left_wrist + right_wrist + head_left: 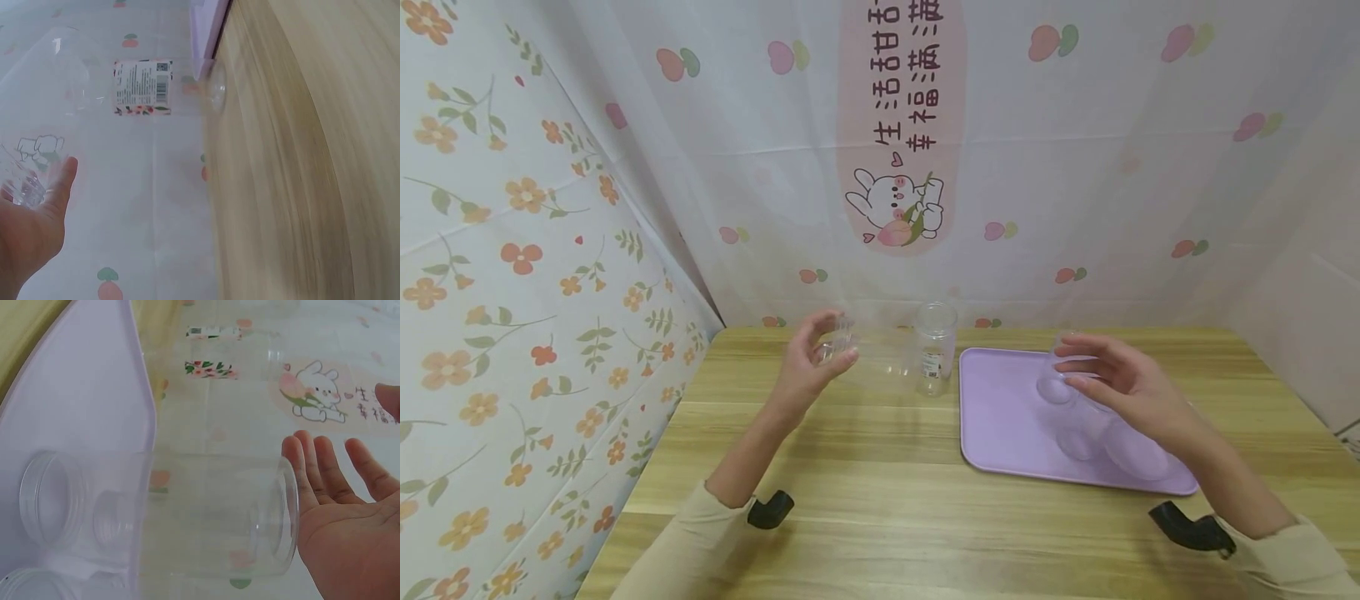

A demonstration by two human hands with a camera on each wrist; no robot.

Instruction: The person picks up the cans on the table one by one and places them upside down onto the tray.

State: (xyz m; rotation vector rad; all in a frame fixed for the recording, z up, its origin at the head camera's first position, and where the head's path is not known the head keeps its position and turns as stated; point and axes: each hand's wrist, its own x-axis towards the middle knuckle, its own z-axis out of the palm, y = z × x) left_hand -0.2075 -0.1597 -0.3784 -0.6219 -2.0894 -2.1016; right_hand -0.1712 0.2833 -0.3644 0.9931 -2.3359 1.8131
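My left hand [801, 371] grips the ribbed neck end of a clear plastic container [69, 75], held tilted with its body stretching to the right. Just beyond it, on the wooden table, stands a clear jar [934, 342] with a printed label [142, 87]. Over the purple tray [1003, 417], my right hand [1131, 387] has its fingers extended and spread, with the thumb apart. In the right wrist view, a tall clear jar [206, 519] stands upright right beside those fingers, its upper rim overlapping the edge of the palm.
Several more clear round containers [1135, 450] sit on the right part of the tray. The wooden table [880, 517] runs back to a printed curtain [737, 167], and a flowered curtain [512, 292] hangs along the left side.
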